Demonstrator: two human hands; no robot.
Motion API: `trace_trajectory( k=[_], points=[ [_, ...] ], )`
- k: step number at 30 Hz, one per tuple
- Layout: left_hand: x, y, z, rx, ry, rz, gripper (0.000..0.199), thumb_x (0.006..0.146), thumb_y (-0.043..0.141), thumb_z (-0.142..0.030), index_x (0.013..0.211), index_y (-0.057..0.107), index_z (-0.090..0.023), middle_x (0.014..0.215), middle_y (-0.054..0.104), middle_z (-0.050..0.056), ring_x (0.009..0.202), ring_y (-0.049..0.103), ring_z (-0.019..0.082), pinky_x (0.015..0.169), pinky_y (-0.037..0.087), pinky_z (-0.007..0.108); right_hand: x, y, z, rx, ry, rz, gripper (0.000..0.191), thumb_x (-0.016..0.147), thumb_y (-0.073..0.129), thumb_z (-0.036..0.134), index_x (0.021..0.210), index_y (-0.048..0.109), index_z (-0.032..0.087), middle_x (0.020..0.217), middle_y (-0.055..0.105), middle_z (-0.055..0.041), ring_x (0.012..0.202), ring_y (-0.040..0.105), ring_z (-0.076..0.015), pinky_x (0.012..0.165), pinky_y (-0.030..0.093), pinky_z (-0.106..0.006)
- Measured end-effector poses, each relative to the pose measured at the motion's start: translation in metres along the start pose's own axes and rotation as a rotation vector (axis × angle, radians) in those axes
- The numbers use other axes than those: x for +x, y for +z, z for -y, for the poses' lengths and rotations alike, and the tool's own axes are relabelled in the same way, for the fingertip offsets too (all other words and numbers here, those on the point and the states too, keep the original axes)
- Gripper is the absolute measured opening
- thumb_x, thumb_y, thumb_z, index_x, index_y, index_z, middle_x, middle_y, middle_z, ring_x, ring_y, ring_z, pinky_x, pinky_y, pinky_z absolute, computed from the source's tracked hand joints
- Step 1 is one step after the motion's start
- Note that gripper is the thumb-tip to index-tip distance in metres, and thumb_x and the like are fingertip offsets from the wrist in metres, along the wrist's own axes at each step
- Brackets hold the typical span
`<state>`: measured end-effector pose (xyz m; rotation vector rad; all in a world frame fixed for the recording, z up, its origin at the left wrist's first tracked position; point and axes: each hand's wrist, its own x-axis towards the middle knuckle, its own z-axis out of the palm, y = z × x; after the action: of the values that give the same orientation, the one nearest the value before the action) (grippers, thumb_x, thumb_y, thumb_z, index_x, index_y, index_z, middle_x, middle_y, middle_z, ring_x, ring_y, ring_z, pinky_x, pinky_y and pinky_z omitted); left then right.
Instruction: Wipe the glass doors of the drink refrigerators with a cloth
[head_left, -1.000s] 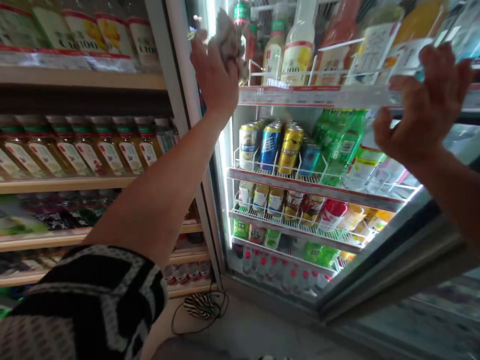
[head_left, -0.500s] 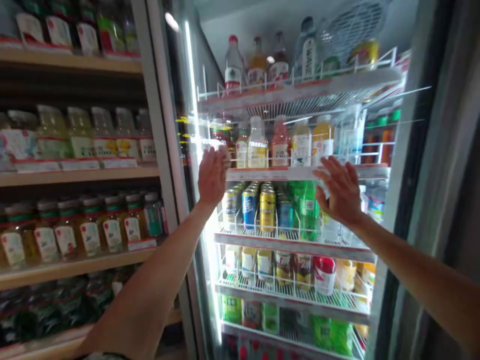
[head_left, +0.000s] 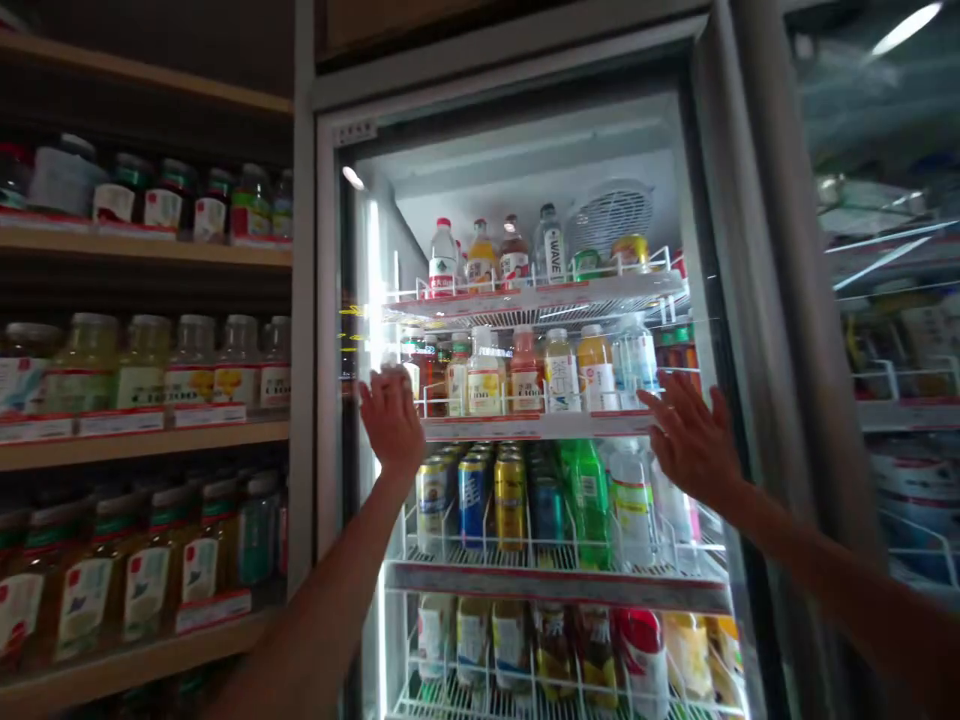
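Both my arms reach out toward a lit drinks fridge with a glass door (head_left: 525, 140). My left hand (head_left: 392, 420) is raised at the left side of the glass, fingers extended, holding nothing. On the right, my right hand (head_left: 694, 435) is spread, palm toward the glass, with nothing in it. I cannot tell whether either hand touches the door. Between them, behind the glass, stand a pink drink bottle (head_left: 526, 368), an orange drink bottle (head_left: 596, 368), a blue can (head_left: 472, 500), a gold can (head_left: 510, 502) and a green bottle (head_left: 589, 500).
Wooden shelves (head_left: 150, 430) with rows of jars and bottles stand to the left. A metal frame (head_left: 757, 250) edges the fridge on the right. Beyond it is another glass-fronted cooler (head_left: 900, 400). Wire racks (head_left: 525, 300) hold the drinks inside.
My view has tilted up and back, so the fridge's top frame and the cooler on the right now show. Both hands stay raised and open, a little lower in the picture.
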<state>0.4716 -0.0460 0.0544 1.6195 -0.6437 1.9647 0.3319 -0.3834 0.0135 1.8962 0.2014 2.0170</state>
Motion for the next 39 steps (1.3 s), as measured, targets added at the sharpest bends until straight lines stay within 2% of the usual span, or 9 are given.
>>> trace_trajectory(
  k=[4, 7, 10, 15, 17, 23, 26, 31, 39],
  points=[
    [0.007, 0.035, -0.065, -0.023, 0.036, -0.015, 0.049, 0.092, 0.029, -0.021, 0.141, 0.033, -0.027, 0.151, 0.030, 0.004, 0.144, 0.007, 0.023, 0.114, 0.022, 0.054, -0.004, 0.001, -0.011, -0.029, 0.001, -0.038, 0.043, 0.089, 0.042, 0.025, 0.132, 0.045, 0.021, 0.143, 0.043, -0.0112, 0.137, 0.032, -0.0257, 0.111, 0.025, -0.050],
    [0.002, 0.058, -0.130, -0.115, 0.386, 0.177, 0.049, 0.091, 0.032, -0.020, 0.140, 0.034, -0.026, 0.149, 0.034, 0.002, 0.143, 0.012, 0.021, 0.113, 0.028, 0.048, -0.006, 0.001, -0.010, -0.015, -0.023, -0.060, 0.043, 0.088, 0.042, 0.020, 0.131, 0.045, 0.020, 0.141, 0.046, -0.0113, 0.136, 0.034, -0.0240, 0.111, 0.024, -0.048],
    [0.020, 0.053, -0.116, -0.091, 0.435, 0.210, 0.045, 0.090, 0.033, -0.018, 0.133, 0.043, -0.022, 0.143, 0.043, 0.005, 0.141, 0.020, 0.021, 0.113, 0.026, 0.047, -0.004, 0.000, -0.009, -0.018, -0.042, -0.063, 0.040, 0.087, 0.042, 0.017, 0.127, 0.048, 0.018, 0.138, 0.049, -0.0127, 0.137, 0.033, -0.0237, 0.112, 0.024, -0.047],
    [0.068, 0.034, -0.039, 0.028, -0.149, -0.208, 0.037, 0.089, 0.039, -0.024, 0.120, 0.054, -0.011, 0.134, 0.047, 0.021, 0.130, 0.037, 0.033, 0.103, 0.032, 0.056, -0.001, 0.000, -0.005, -0.021, -0.008, -0.086, 0.036, 0.088, 0.042, 0.017, 0.122, 0.051, 0.017, 0.135, 0.051, -0.0126, 0.138, 0.032, -0.0230, 0.113, 0.023, -0.047],
    [0.072, 0.045, -0.065, -0.020, -0.090, -0.189, 0.038, 0.090, 0.037, -0.022, 0.123, 0.053, -0.010, 0.126, 0.053, 0.020, 0.124, 0.043, 0.029, 0.100, 0.037, 0.050, -0.001, 0.001, -0.005, -0.010, 0.006, -0.088, 0.036, 0.088, 0.043, 0.016, 0.123, 0.051, 0.017, 0.135, 0.052, -0.0113, 0.137, 0.033, -0.0220, 0.114, 0.023, -0.046],
    [0.052, 0.085, -0.217, -0.132, 0.445, 0.060, 0.043, 0.089, 0.038, -0.016, 0.129, 0.049, -0.025, 0.144, 0.042, 0.001, 0.136, 0.031, 0.019, 0.108, 0.034, 0.036, -0.005, 0.003, -0.009, 0.029, 0.125, -0.191, 0.048, 0.088, 0.040, 0.017, 0.136, 0.038, 0.019, 0.145, 0.040, -0.0129, 0.138, 0.031, -0.0235, 0.111, 0.027, -0.047],
    [0.064, 0.078, -0.194, -0.101, 0.510, 0.173, 0.045, 0.089, 0.034, -0.014, 0.131, 0.047, -0.024, 0.145, 0.040, 0.001, 0.137, 0.030, 0.022, 0.109, 0.034, 0.042, -0.004, 0.005, -0.009, 0.023, 0.193, -0.220, 0.053, 0.089, 0.039, 0.020, 0.141, 0.030, 0.018, 0.145, 0.038, -0.0150, 0.138, 0.030, -0.0250, 0.110, 0.026, -0.050],
    [0.103, 0.059, -0.111, -0.042, -0.047, -0.010, 0.051, 0.089, 0.032, -0.017, 0.139, 0.036, -0.012, 0.149, 0.029, 0.015, 0.141, 0.017, 0.032, 0.111, 0.025, 0.058, -0.002, 0.009, -0.006, 0.018, 0.223, -0.155, 0.055, 0.090, 0.038, 0.023, 0.143, 0.027, 0.019, 0.146, 0.038, -0.0137, 0.139, 0.029, -0.0242, 0.111, 0.024, -0.050],
    [0.069, 0.092, -0.235, -0.124, 0.486, 0.240, 0.048, 0.090, 0.037, -0.019, 0.138, 0.039, -0.024, 0.150, 0.032, 0.001, 0.141, 0.020, 0.023, 0.110, 0.033, 0.043, -0.005, 0.007, -0.011, 0.046, 0.201, -0.233, 0.057, 0.090, 0.038, 0.020, 0.145, 0.023, 0.018, 0.145, 0.039, -0.0148, 0.137, 0.032, -0.0232, 0.109, 0.027, -0.048]
  ],
)
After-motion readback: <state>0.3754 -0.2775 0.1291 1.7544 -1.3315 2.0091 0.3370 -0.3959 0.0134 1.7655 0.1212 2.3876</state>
